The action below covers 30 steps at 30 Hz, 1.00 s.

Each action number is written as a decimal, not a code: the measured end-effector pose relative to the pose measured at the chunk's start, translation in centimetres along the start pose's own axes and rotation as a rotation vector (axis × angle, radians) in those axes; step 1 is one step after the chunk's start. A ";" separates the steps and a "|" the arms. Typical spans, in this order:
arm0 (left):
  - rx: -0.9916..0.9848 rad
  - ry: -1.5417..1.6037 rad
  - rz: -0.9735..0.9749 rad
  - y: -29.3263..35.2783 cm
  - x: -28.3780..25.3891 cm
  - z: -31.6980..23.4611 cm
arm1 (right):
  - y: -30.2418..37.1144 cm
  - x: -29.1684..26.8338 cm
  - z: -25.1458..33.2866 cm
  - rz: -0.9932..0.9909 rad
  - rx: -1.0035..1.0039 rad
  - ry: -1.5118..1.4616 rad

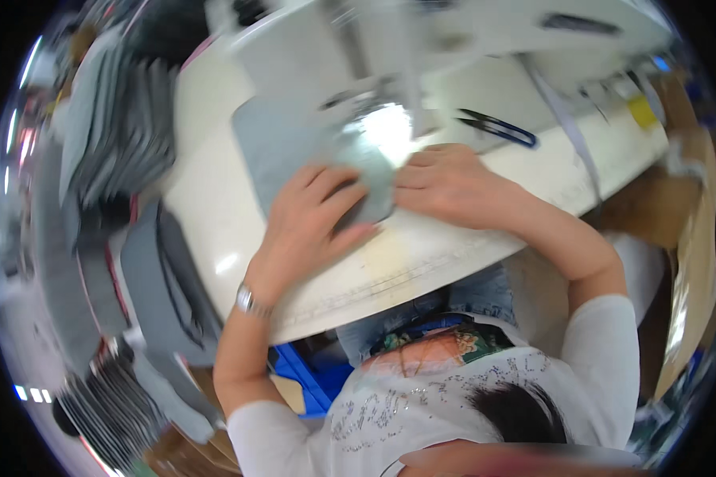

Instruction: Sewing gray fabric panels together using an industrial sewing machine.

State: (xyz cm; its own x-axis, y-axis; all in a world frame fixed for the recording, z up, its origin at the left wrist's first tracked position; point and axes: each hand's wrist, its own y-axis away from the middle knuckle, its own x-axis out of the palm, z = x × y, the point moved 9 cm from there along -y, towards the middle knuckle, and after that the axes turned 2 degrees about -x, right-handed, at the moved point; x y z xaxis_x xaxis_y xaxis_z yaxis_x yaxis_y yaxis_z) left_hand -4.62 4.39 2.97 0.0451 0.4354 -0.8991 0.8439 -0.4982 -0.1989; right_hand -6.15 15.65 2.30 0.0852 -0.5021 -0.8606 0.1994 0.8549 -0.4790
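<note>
A grey-blue piece of fabric with rounded corners lies on the white table of a sewing machine, partly under its lit needle area. My left hand rests on the fabric's near part, fingers apart and bent, thumb out toward the near edge. At the fabric's right edge, my right hand is closed, its curled fingers on that edge just in front of the bright lamp spot. Glare and blur hide the needle and the presser foot. A pair of dark-blue-handled thread snips lies beyond my right hand.
Stacks of grey fabric pieces stand left of the table, with more grey pieces below them. A pale strap crosses the table's right side. A cardboard box stands at the right. Something blue shows under the table.
</note>
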 end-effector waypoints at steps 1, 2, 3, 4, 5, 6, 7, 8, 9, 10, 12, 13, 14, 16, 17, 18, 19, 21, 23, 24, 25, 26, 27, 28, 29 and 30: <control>-0.049 -0.040 0.020 0.3 0.0 0.0 | 0.3 0.2 -0.4 -0.013 0.019 0.017; -0.067 -0.049 0.046 0.4 1.0 0.3 | 1.4 1.1 -0.9 -0.066 0.018 0.022; -0.114 -0.015 0.038 0.5 1.4 0.8 | 2.5 1.1 -1.4 -0.118 0.022 0.038; -0.113 -0.033 -0.021 1.6 0.7 1.0 | 1.8 0.5 -0.9 -0.169 0.034 0.060; -0.123 -0.004 -0.041 2.3 0.3 1.6 | 2.4 -0.5 0.4 -0.213 0.044 0.089; -0.137 0.067 -0.031 2.8 -0.4 2.1 | 3.7 -2.3 2.0 -0.191 0.101 0.068; -0.170 0.126 -0.025 2.6 -0.7 2.6 | 4.6 -3.8 3.1 -0.176 0.138 0.035; -0.128 0.144 -0.017 1.6 -0.2 2.4 | 7.1 -5.8 3.9 -0.247 0.199 0.064; -0.167 0.195 -0.031 1.2 -0.1 3.1 | 10.1 -7.7 4.2 -0.327 0.304 0.190; -0.215 0.243 -0.048 1.0 0.0 3.8 | 13.5 -9.8 4.7 -0.407 0.399 0.312; -0.174 0.148 -0.064 1.8 0.2 4.3 | 20.9 -12.6 3.8 -0.270 0.780 0.481; -0.168 0.033 -0.083 3.9 -0.6 4.1 | 23.9 -13.8 4.2 -0.207 0.930 0.554; -0.199 -0.014 -0.101 5.7 -1.5 4.2 | 27.3 -14.1 4.6 -0.102 1.036 0.487; -0.396 0.154 -0.201 6.7 -0.5 4.9 | 36.0 -12.8 5.1 0.233 1.392 0.444; -0.332 0.228 -0.243 6.6 -0.3 5.2 | 39.9 -12.0 5.3 0.269 1.452 0.370; -0.364 0.285 -0.222 5.8 0.3 5.5 | 44.3 -11.1 5.4 0.234 1.495 0.302; -0.298 0.314 -0.243 4.8 0.3 5.6 | 47.5 -11.0 5.9 0.166 1.452 0.337; -0.366 0.553 -0.237 4.4 1.6 7.5 | 51.3 -11.4 6.1 0.182 1.403 0.274; -0.432 0.491 -0.225 4.0 2.2 8.5 | 54.7 -12.8 4.9 0.198 1.482 0.217; -0.425 0.474 -0.338 4.3 2.1 9.1 | 55.8 -13.9 4.5 0.065 1.426 0.164; -0.486 0.500 -0.366 5.0 1.8 8.9 | 55.1 -15.1 4.9 0.131 1.554 0.206; -0.533 0.540 -0.386 5.2 1.4 8.2 | 49.7 -17.2 6.8 0.370 1.566 0.451; -0.541 0.537 -0.402 5.7 1.2 8.0 | 48.9 -19.0 8.2 0.371 1.549 0.455; -0.499 0.580 -0.484 5.6 1.0 8.3 | 47.4 -20.0 10.0 0.222 1.403 0.211; -0.453 0.630 -0.561 5.5 1.0 8.7 | 45.7 -20.9 12.3 0.077 1.252 -0.019; -0.472 0.653 -0.514 4.3 1.2 9.3 | 43.5 -21.4 15.4 0.045 0.956 -0.119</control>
State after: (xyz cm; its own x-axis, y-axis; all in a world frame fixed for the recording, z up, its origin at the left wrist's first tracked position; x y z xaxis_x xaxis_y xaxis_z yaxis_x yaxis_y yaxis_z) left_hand -5.90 -4.16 -2.62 -0.2219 0.9203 -0.3221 0.9658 0.1621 -0.2022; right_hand 15.71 61.53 2.51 0.2001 -0.5262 -0.8265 0.9001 0.4319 -0.0570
